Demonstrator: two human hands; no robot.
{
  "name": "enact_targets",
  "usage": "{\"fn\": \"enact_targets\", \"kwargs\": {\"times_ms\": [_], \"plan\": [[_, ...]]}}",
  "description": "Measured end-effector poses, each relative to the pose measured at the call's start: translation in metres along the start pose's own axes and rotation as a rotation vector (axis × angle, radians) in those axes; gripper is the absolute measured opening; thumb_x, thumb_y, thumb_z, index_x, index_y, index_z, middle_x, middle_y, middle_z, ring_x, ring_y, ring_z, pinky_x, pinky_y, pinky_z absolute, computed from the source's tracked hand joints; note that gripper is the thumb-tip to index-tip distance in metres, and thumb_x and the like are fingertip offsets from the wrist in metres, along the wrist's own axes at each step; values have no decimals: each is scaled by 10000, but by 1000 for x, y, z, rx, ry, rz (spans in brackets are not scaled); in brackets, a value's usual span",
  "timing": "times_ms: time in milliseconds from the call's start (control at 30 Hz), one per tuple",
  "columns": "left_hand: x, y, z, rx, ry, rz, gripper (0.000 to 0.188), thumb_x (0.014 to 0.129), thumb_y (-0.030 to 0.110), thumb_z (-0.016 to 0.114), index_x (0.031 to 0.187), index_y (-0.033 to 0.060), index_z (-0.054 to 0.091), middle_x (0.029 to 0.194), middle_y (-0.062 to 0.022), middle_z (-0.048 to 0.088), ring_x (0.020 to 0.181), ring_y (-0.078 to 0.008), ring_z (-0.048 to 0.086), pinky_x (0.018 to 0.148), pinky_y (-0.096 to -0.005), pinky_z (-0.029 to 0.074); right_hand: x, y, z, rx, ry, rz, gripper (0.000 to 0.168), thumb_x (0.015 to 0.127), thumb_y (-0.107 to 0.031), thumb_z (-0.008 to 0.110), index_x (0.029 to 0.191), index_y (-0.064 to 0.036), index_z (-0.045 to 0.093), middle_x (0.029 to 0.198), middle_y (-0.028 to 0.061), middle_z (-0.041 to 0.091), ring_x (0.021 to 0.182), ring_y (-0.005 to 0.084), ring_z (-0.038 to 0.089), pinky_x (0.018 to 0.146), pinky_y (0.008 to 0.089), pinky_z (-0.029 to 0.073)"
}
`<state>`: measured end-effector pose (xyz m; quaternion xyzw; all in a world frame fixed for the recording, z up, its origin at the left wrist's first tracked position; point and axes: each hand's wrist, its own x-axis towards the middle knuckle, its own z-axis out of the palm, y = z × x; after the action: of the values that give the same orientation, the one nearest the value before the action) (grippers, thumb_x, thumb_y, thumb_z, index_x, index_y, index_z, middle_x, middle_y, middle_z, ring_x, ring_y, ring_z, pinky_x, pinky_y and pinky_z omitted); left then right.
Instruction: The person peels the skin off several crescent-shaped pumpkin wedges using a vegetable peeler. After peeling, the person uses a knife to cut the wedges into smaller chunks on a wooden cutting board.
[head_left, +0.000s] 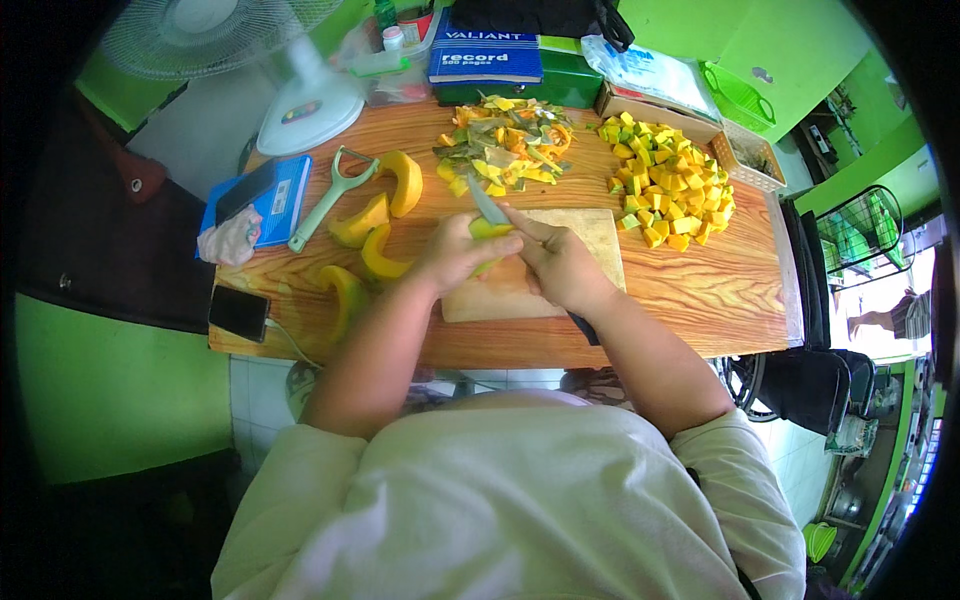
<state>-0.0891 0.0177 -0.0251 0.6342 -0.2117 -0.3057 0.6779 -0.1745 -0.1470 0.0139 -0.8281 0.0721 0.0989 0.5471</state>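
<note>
My left hand (457, 251) grips a piece of squash (491, 227) with yellow flesh and some green on it. My right hand (562, 262) is closed around a knife, whose blade (487, 201) points up and away against the squash. Both hands meet above a wooden cutting board (589, 232). A dark, handle-like piece (583, 328) shows under my right wrist; whether it belongs to the knife I cannot tell. Left of my hands lie several squash wedges (360, 221). Beyond the board sits a heap of peelings (510, 146), and to its right a pile of squash cubes (675, 187).
A pale green peeler (330, 199) lies beside a blue notebook (289, 195) with a dark phone and a cloth on it. Another phone (238, 313) is near the left edge, with a cable. Along the back stand a fan (311, 112), record books (487, 56) and a small basket (750, 161).
</note>
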Motion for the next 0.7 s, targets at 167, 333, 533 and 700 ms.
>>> {"fn": "enact_targets", "kwargs": {"times_ms": [167,333,533,700], "plan": [[2,-10,-2,243,48,81,564,858,398,743,1253,23,598,861,-37,644,642,-99,581,492,-226,436,-2,-28,-29,-147,-171,107,450,1026,-309,456,1458,-190,479,591,44,540,470,115,500,495,283,446],[6,-8,-19,-266,-89,-110,607,964,490,549,1365,37,507,1021,-121,663,798,-165,655,560,-274,509,24,-26,-54,61,-33,78,483,1031,-369,445,1480,-193,446,559,15,501,425,77,445,425,227,378],[18,-21,-26,-841,-82,-86,453,1032,335,432,1380,45,452,1189,-162,624,948,-284,647,839,-456,528,113,-4,-65,-376,420,-388,556,960,-226,586,1478,-102,426,830,144,668,639,186,643,613,318,523],[17,10,-13,-898,259,-108,412,1030,267,441,1341,0,481,1207,-197,601,1100,-315,588,1028,-523,440,146,-11,-58,-629,425,-169,559,911,-151,610,1447,-129,453,1066,246,672,962,376,666,851,453,525]]}}
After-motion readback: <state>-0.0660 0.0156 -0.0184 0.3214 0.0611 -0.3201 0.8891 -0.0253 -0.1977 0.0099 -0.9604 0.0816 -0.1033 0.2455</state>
